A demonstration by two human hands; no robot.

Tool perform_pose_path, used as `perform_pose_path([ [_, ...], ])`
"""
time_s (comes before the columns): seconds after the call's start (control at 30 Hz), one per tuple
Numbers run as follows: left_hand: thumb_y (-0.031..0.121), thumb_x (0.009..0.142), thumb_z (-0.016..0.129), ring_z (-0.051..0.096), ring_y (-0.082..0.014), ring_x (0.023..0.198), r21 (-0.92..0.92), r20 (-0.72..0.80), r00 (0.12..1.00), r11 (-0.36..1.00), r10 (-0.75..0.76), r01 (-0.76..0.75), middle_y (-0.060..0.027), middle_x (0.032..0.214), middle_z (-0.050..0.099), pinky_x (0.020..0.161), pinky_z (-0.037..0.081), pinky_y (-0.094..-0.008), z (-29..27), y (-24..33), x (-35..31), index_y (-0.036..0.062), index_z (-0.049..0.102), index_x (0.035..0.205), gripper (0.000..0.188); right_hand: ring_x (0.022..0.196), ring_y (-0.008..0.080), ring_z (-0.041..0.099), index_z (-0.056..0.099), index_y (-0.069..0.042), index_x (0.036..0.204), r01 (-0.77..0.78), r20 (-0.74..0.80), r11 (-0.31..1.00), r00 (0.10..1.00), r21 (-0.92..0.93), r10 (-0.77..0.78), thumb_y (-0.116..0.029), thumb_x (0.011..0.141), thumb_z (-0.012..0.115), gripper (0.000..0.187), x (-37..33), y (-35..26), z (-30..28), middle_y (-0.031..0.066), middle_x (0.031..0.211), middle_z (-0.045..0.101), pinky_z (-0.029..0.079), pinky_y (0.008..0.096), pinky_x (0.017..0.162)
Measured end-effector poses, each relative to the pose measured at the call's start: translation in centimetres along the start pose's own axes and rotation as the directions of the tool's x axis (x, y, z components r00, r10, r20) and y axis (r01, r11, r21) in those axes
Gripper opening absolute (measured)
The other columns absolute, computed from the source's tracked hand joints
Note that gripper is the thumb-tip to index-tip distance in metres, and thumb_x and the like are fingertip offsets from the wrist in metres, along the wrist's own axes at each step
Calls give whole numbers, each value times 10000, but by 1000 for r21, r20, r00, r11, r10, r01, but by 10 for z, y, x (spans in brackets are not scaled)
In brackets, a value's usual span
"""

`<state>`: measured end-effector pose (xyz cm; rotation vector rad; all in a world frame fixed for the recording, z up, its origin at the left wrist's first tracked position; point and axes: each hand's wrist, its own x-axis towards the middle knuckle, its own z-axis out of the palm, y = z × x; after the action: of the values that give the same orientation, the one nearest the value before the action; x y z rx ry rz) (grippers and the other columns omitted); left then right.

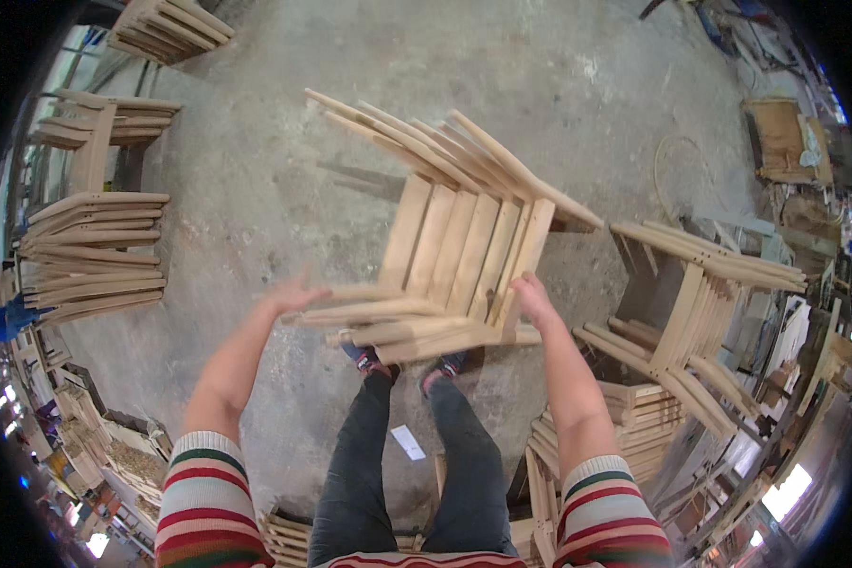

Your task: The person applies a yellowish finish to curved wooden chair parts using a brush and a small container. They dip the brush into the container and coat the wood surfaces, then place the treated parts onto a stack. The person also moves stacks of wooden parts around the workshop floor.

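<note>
In front of me on the floor stands a pale wooden stack of nested chair frames, with long splayed legs at the far and near sides and parallel rails between. My right hand is closed around the stack's right end rail. At the tips of the near-left legs is my left hand, smeared by motion, its fingers apart and stretched toward the wood. Whether it touches the legs I cannot make out. The stack's near legs partly cover my shoes.
More stacked wooden frames line the left side. Another stack stands close on the right, with slatted pieces below it. A white paper slip lies on the concrete floor between my legs. A hose curls at far right.
</note>
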<state>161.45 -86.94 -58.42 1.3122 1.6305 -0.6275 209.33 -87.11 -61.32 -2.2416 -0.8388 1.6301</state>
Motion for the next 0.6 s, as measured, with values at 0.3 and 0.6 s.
perform_pose_path([
  [0.3, 362, 831, 497, 448, -359, 1167, -81, -524, 850, 990, 58, -117, -236, 1219, 510, 1017, 294, -405, 35, 4, 145, -2, 464, 1252, 557, 1313, 269, 276, 298, -72, 1391, -110, -66, 900, 986, 422, 151, -523, 860, 470, 717, 67, 71, 28, 120, 1420, 319, 296, 448, 999],
  [0.6, 360, 837, 452, 438, -363, 1181, -198, -391, 912, 979, -127, 51, -204, 1230, 516, 985, 339, -447, 72, 67, 273, 56, 525, 1212, 488, 1262, 317, 347, 208, 0, 1398, 194, -357, 981, 918, 25, -173, -457, 785, 627, 872, 122, 36, 92, 189, 1373, 337, 321, 407, 995],
])
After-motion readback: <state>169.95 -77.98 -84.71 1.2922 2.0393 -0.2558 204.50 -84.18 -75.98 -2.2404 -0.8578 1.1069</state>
